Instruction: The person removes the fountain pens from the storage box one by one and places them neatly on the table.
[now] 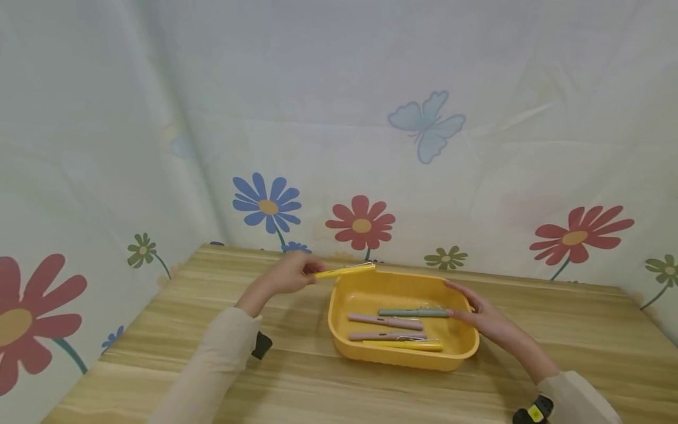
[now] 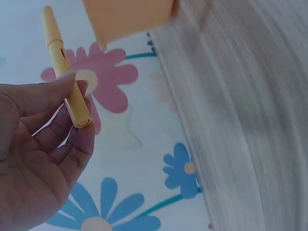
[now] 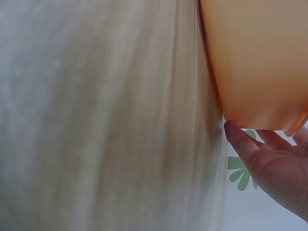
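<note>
My left hand [image 1: 291, 272] pinches a yellow pen [image 1: 346, 271] between thumb and fingers, above the back left rim of a yellow plastic basket [image 1: 392, 357]. In the left wrist view the pen [image 2: 61, 62] points away from the palm, its blunt end at the fingers. My right hand [image 1: 487, 318] grips the basket's right end, with fingers against the outer wall in the right wrist view. Inside the basket lie a grey-green pen [image 1: 410, 312], two mauve pens and another yellow pen [image 1: 418, 345]. The right thumb is at the green pen's end; whether they touch I cannot tell.
The basket stands on a wood-grain table [image 1: 296, 365]. Behind and to the left hangs a pale cloth [image 1: 318, 129] printed with flowers and a butterfly. Dark devices [image 1: 262, 345] are strapped at both wrists.
</note>
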The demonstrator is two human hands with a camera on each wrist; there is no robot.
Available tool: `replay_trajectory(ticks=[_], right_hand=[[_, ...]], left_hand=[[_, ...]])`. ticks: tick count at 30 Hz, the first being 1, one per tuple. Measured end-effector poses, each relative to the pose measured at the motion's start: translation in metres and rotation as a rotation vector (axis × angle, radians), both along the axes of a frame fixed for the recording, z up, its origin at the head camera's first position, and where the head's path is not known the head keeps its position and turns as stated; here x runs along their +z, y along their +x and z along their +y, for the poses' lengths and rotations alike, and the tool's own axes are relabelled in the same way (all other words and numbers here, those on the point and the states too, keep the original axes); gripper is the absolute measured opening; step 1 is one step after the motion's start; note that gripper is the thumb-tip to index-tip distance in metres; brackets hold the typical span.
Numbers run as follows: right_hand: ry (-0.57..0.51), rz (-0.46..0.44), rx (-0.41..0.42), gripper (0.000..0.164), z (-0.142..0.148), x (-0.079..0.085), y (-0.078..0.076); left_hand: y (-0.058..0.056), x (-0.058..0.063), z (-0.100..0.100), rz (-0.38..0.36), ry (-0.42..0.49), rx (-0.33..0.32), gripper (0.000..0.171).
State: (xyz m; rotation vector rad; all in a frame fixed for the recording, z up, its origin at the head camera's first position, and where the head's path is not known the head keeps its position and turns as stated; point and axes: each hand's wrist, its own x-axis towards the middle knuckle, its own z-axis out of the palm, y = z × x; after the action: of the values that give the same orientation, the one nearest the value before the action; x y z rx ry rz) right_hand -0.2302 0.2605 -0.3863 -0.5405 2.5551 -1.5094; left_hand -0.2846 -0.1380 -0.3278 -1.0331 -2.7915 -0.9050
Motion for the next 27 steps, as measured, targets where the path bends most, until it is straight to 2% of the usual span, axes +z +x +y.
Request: replay_trajectory(ticks=[7, 15, 27], right_hand=[[0.007, 0.010, -0.003, 0.062, 0.001, 0.001, 0.000], [0.005, 0.009, -0.002, 0.061, 0.000, 0.002, 0.000], [0.024, -0.002, -0.015, 0.062, -0.001, 0.003, 0.001]], left_hand=[[0.001, -0.004, -0.025, -0.045, -0.001, 0.053, 0.015], [-0.003, -0.013, -0.053, -0.037, 0.005, 0.079, 0.014], [-0.005, -0.024, -0.076, -0.068, -0.039, 0.107, 0.015]])
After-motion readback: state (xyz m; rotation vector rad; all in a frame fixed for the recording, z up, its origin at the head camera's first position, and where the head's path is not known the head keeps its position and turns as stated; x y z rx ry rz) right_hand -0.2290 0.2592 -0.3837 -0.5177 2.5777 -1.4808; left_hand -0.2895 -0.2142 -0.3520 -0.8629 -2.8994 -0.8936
